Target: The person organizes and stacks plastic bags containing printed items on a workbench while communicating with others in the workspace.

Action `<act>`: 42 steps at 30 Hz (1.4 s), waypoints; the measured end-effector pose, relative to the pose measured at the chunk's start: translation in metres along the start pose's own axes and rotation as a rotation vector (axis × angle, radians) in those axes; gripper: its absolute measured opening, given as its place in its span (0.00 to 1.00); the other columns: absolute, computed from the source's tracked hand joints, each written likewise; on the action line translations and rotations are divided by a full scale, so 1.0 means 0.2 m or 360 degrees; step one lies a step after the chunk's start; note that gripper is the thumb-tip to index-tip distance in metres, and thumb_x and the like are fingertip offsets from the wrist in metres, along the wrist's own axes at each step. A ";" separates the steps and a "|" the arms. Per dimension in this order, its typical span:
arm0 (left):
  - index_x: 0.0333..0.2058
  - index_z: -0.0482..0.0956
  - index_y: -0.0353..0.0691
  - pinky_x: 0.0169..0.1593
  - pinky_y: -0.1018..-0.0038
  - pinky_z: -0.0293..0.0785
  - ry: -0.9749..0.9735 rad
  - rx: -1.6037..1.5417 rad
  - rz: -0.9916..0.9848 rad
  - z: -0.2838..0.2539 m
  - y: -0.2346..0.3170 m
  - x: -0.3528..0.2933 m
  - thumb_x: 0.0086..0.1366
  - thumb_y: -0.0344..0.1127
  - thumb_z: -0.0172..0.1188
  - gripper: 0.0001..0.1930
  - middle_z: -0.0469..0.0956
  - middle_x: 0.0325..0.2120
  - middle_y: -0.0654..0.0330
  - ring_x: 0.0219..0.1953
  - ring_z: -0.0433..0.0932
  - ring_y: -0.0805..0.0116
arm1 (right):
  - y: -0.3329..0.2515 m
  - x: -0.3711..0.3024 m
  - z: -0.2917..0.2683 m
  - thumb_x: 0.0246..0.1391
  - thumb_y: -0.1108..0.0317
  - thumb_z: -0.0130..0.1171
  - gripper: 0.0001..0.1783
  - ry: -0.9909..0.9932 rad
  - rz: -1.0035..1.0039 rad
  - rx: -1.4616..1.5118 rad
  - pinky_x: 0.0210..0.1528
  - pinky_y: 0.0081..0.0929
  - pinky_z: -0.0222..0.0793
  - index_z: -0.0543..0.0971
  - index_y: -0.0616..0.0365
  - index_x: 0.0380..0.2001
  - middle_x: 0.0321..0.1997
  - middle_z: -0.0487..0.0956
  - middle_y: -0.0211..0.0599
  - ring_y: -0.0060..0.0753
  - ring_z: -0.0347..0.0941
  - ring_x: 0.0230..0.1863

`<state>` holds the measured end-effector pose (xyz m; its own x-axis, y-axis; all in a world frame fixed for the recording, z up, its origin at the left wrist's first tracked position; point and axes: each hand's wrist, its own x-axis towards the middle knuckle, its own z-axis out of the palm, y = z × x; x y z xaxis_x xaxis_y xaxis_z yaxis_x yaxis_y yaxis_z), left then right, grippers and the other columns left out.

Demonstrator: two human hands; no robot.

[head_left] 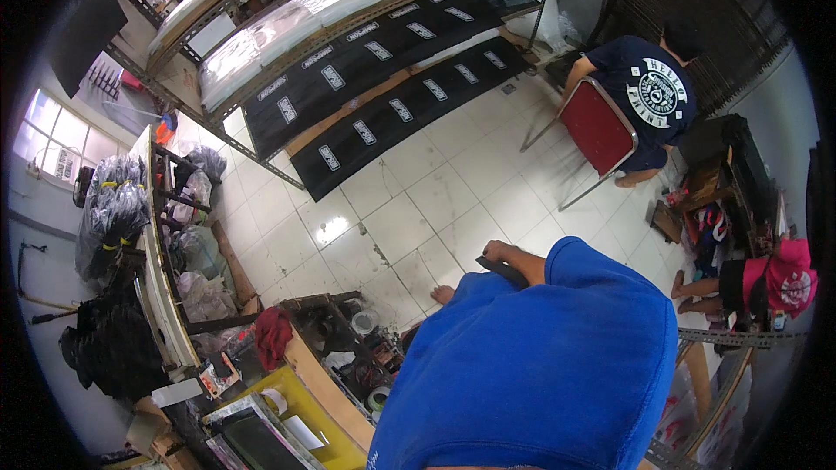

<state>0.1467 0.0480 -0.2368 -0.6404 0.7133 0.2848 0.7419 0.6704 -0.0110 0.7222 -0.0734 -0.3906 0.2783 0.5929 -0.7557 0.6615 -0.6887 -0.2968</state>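
Note:
My right hand point(498, 251) reaches out from the blue sleeve of my shirt point(531, 365), over the tiled floor. Its fingers are curled around a dark flat strip point(503, 272), whose exact kind I cannot make out. My left hand does not show. Just past the strip, a bare foot point(442, 294) is on the white tiles. Farther off, long black panels point(383, 126) with white printed rectangles lie in rows on and beside the lower level of a metal rack point(292, 178).
A person in a dark printed shirt point(644, 91) sits on a red-backed chair point(599, 126) at the far right. Another person in pink point(788, 274) is at the right edge. Left stands a cluttered bench point(161, 296) with plastic bags; a yellow-framed screen point(335, 422) lies near.

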 end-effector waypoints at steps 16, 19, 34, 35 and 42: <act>0.62 0.60 0.37 0.64 0.51 0.53 -0.0457 0.0666 -0.0492 -0.03 -0.83 -0.20 0.64 0.65 0.44 0.39 0.57 0.62 0.38 0.65 0.54 0.43 | 0.19 0.33 0.09 0.49 0.41 0.55 0.25 -0.0113 -0.0578 -0.0289 0.30 0.41 0.69 0.83 0.54 0.28 0.29 0.81 0.45 0.42 0.77 0.28; 0.63 0.60 0.38 0.65 0.51 0.53 -0.0623 0.0770 -0.0736 -0.07 -1.07 -0.34 0.64 0.64 0.45 0.39 0.57 0.62 0.39 0.66 0.54 0.44 | 0.12 0.21 0.02 0.53 0.47 0.55 0.22 -0.0166 -0.0577 -0.0190 0.31 0.37 0.70 0.82 0.57 0.27 0.28 0.81 0.46 0.40 0.78 0.30; 0.62 0.59 0.33 0.69 0.56 0.38 0.0066 -0.0150 -0.1424 -0.33 -0.82 -0.29 0.63 0.62 0.47 0.40 0.52 0.66 0.45 0.68 0.45 0.47 | -1.31 0.17 -0.32 0.52 0.69 0.59 0.18 -0.0259 -0.1626 -0.0348 0.35 0.28 0.71 0.77 0.69 0.44 0.34 0.81 0.49 0.33 0.77 0.32; 0.62 0.59 0.33 0.69 0.56 0.38 0.0083 -0.0167 -0.1431 -0.34 -0.82 -0.29 0.63 0.62 0.47 0.40 0.52 0.66 0.45 0.68 0.45 0.46 | -1.53 0.08 -0.34 0.53 0.70 0.59 0.15 -0.0223 -0.1607 -0.0519 0.33 0.30 0.71 0.78 0.68 0.43 0.32 0.81 0.47 0.32 0.75 0.29; 0.60 0.60 0.30 0.68 0.55 0.41 0.0143 -0.0199 -0.1420 -0.40 -0.81 -0.27 0.62 0.62 0.48 0.41 0.54 0.64 0.43 0.67 0.48 0.44 | -2.55 -0.52 -0.20 0.50 0.75 0.59 0.11 -0.0283 -0.2341 -0.0580 0.40 0.33 0.72 0.78 0.64 0.39 0.36 0.80 0.48 0.44 0.77 0.35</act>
<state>0.0768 -0.1167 -0.1736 -0.9738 -0.0830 0.2116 -0.0032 0.9358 0.3525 0.3835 0.2327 -0.1377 -0.8260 0.5636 0.0062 0.4054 0.6017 -0.6882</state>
